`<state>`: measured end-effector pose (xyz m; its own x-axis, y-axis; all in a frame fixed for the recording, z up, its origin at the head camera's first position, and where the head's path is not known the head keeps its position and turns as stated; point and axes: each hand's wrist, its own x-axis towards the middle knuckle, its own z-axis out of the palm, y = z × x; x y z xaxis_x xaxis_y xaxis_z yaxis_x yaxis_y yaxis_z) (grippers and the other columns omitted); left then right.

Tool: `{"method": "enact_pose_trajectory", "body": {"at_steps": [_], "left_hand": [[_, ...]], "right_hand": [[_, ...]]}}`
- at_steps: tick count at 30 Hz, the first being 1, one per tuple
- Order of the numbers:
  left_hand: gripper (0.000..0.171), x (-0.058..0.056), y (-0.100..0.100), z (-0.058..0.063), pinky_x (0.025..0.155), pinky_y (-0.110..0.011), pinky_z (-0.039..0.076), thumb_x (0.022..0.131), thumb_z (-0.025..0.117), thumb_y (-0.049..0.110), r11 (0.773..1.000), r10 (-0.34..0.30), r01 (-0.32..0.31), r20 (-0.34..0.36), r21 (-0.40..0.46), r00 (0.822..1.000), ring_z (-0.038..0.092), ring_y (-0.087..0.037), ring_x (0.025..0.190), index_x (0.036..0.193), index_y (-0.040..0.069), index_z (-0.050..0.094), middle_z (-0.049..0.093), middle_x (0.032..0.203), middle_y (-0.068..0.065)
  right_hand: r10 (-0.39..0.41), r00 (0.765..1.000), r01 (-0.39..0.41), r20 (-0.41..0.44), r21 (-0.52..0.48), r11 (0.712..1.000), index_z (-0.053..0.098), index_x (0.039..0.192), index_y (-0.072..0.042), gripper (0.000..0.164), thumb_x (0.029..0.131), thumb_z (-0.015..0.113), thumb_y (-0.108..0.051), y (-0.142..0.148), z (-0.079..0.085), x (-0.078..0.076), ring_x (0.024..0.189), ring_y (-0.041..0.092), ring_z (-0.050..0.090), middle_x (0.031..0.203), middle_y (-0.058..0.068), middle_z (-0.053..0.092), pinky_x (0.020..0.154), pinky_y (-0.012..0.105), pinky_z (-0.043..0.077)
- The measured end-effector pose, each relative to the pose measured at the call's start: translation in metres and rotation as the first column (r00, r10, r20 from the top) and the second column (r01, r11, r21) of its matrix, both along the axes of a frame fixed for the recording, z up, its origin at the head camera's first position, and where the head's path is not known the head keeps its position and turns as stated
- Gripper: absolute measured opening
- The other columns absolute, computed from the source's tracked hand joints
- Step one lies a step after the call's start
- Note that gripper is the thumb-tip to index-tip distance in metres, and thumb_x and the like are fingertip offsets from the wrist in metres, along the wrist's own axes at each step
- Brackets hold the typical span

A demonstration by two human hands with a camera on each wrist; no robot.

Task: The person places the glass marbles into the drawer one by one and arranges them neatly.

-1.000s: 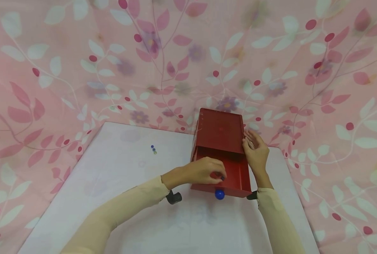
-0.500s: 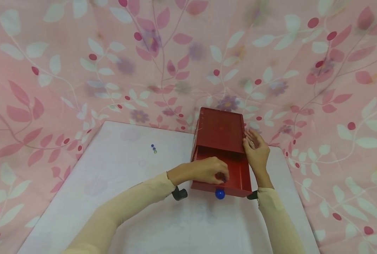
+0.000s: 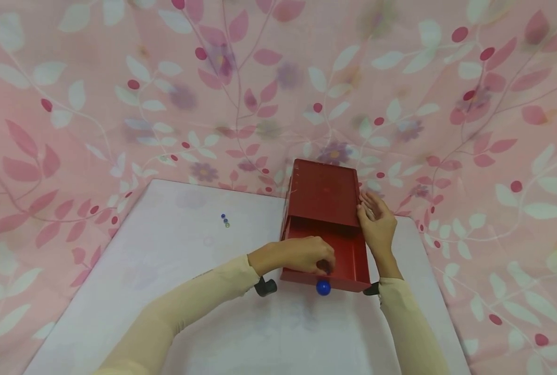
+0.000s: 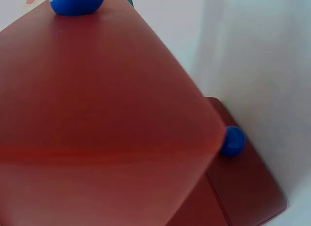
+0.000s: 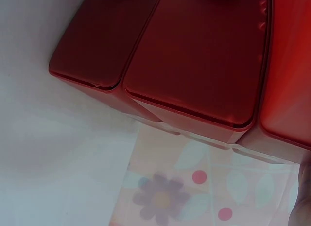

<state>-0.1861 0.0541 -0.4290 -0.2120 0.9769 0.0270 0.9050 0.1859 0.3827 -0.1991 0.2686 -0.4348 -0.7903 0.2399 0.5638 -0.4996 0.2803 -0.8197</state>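
A red drawer cabinet (image 3: pixel 325 190) stands at the table's back. Its top drawer (image 3: pixel 357 260) is pulled out, with a round blue knob (image 3: pixel 323 288) on the front. My left hand (image 3: pixel 306 253) is inside this drawer near its front, fingers curled and pinching a small dark blue marble, mostly hidden by the fingers. Against the cabinet's right side rests my right hand (image 3: pixel 379 224), its fingers fairly straight. In the left wrist view the drawer front (image 4: pixel 107 80) fills much of the picture, and neither hand's fingers can be made out there.
Several small marbles (image 3: pixel 225 221), blue and greenish, lie in a short row on the white table (image 3: pixel 180 250), left of the cabinet. Closed lower drawers (image 5: pixel 194 56) show in the right wrist view. Pink floral cloth (image 3: pixel 240 104) hangs behind the table.
My left hand has shifted slightly within the drawer, first rightward, then a little lower. The dark blue marble at its fingertips is less visible now. My right hand stays at the cabinet's side.
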Motion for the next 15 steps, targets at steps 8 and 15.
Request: {"method": "enact_pose_trajectory", "body": {"at_steps": [8,15], "left_hand": [[0.015,-0.0004,-0.0007,-0.0035,0.079,-0.007,0.045,0.088,0.075,0.022,1.000,-0.011,0.011,0.002,-0.012,1.000,0.057,0.002,0.086,0.103,0.018,0.075,0.067,0.095,0.009],[0.020,-0.0001,-0.0035,-0.0028,0.083,-0.007,0.044,0.088,0.074,0.026,1.000,0.006,-0.006,-0.007,0.018,1.000,0.058,0.002,0.090,0.106,0.018,0.075,0.067,0.098,0.009]], "right_hand": [[-0.001,1.000,0.001,-0.004,0.001,1.000,0.059,0.124,0.011,0.041,0.083,0.064,0.015,-0.0007,-0.0001,0.0005,0.111,0.052,0.055,0.119,0.031,0.061,0.092,0.033,0.051],[0.000,1.000,0.000,-0.005,0.007,1.000,0.059,0.123,0.011,0.040,0.084,0.064,0.015,-0.0005,0.0002,0.0003,0.111,0.051,0.055,0.119,0.032,0.061,0.092,0.032,0.051]]}}
